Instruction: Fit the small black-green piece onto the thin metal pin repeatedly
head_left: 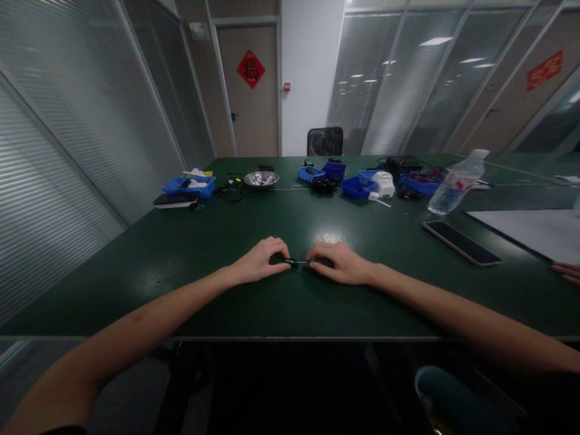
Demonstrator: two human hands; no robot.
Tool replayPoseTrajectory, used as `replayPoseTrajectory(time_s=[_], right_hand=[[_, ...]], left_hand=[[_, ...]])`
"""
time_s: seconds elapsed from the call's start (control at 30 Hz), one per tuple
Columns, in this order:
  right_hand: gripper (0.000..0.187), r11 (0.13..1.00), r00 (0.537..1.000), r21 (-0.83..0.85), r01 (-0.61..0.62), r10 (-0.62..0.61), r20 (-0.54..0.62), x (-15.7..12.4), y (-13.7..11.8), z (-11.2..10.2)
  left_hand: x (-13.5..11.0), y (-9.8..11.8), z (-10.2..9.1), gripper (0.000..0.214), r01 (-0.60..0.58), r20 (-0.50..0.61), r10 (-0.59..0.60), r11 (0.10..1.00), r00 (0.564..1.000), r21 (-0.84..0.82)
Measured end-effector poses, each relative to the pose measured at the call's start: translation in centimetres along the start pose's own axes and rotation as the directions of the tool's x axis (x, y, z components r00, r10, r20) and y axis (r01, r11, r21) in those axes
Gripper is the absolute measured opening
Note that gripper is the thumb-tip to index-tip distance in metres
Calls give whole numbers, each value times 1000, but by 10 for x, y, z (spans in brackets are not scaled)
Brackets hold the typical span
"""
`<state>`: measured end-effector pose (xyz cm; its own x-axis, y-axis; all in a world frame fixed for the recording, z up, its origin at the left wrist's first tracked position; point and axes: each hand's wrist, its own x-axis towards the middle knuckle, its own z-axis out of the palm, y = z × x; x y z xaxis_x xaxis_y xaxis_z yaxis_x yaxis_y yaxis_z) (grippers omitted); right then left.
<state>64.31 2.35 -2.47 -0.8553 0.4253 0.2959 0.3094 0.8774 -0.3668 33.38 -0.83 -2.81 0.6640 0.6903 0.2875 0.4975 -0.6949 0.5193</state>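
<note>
- Lower right corner of the frame: a teal rounded object [446,396] sits below the table edge; what it is cannot be told.
- Both bare forearms run from the bottom corners up toward the middle of the frame, over a dark green table [181,266].
- Left hand [261,260]: palm down on the table just left of centre, fingers curled together, tips pinched on the left end of a small dark piece [294,263].
- Right hand [341,264]: palm down just right of centre, fingers curled over and closed on the right end of the same piece.
- The small dark piece lies on the table between the two hands at frame centre. It is slim, with a green spot near the left hand. Too small to identify.
- Right edge, level with the hands: another person's fingers [566,272] rest on the table.
- Right of centre: a dark phone [462,243] lies flat, with a white sheet [534,232] beyond it.
- Farther right: a clear water bottle [455,184] with a white cap.
- Far side, middle: a group of blue trays [333,172], a white device [384,183] and a metal bowl [261,178].
- Far side, left: another blue tray [188,186].
- Behind the table: a black office chair [325,141].
- Upper middle: a door [254,115] with a red diamond sign [251,69].
</note>
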Motion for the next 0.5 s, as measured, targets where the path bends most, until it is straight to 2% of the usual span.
replayPoseTrajectory(time_s=[0.5], right_hand=[[33,994,1000,-105,-6,9,26,4,-12,2]], left_hand=[[10,9,9,18,12,-1,-12,998,1000,-69]])
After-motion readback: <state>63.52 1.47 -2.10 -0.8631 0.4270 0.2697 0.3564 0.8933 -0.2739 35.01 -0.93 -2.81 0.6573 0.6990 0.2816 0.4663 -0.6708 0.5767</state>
